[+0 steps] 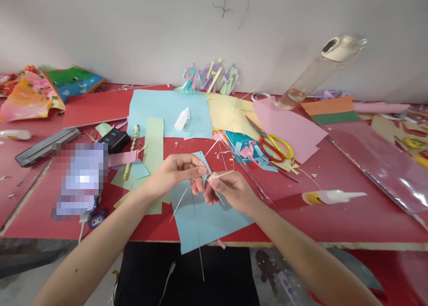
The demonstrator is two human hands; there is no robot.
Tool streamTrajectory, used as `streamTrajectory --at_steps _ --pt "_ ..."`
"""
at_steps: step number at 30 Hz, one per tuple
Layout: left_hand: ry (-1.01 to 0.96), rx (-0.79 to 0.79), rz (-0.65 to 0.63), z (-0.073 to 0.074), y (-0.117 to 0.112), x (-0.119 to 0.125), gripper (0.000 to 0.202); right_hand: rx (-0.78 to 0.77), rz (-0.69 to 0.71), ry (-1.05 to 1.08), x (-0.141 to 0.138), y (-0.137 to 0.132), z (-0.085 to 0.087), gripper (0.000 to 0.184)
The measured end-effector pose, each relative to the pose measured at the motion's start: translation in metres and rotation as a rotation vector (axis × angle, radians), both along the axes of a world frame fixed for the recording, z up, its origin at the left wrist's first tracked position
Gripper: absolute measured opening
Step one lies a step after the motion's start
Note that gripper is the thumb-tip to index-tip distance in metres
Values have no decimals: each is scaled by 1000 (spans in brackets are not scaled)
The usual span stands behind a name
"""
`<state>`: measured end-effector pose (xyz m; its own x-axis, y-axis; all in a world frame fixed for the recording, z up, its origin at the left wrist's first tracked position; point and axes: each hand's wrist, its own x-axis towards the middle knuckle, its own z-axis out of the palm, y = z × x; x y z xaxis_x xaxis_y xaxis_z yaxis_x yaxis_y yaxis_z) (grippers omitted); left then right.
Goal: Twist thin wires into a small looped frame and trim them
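My left hand (pixel 180 171) is closed in a pinch on a thin pale wire (pixel 197 228), whose long end hangs down past the table edge. Another thin length (pixel 179 204) sticks out below that hand. Close beside it, my right hand (pixel 230 189) pinches a white, wrapped-looking strand (pixel 223 175) pointing to the right. The strands seem to meet between the two hands, but fingers hide the joint. Under both hands lies a light blue paper sheet (pixel 190 234). A bundle of loose wires (pixel 249 174) lies just right of my hands.
Red-and-yellow scissors (pixel 272 147), a glue bottle (pixel 321 197) and a small white bottle (pixel 182 119) lie around. A phone (pixel 80 181) and stapler-like black bar (pixel 47 146) are left. Paper figures (pixel 210 76) stand by the wall; a clear water bottle (pixel 310 76) stands behind right.
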<state>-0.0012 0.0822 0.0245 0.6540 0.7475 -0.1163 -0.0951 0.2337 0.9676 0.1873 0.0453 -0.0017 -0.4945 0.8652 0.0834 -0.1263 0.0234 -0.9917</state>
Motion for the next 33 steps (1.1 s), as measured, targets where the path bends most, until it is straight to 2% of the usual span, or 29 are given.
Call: streamTrajectory --at_steps 5,7,9,11,13,16,18,21,26,30,33 --pt "-41 11 120 -2 7 -7 15 242 65 -238 10 -4 4 45" --pt "-80 0 164 -2 7 -8 12 322 38 -277 14 -6 5 47" --pt "-97 -8 204 -2 7 -9 12 475 12 -407 15 -9 7 40" --pt "-113 -14 220 -2 6 -9 11 743 8 -612 13 -14 8 26" --pt "-123 -17 220 -2 6 -9 12 1106 64 -825 9 -20 9 20" --pt "-130 -12 211 -5 7 -9 12 1579 281 -1005 0 -25 14 22" --pt "-134 -19 223 -6 8 -10 11 1742 411 -1001 -7 -25 19 21" --pt "-132 -38 253 -7 9 -11 12 1857 513 -945 -18 -21 28 20" --pt "-153 -31 267 -6 10 -12 15 1912 651 -966 -32 -14 37 15" --pt "-148 4 299 -5 10 -16 17 1918 564 -871 -32 -17 41 15" --pt "-129 42 332 -4 10 -18 16 1845 355 -759 -19 -33 50 18"
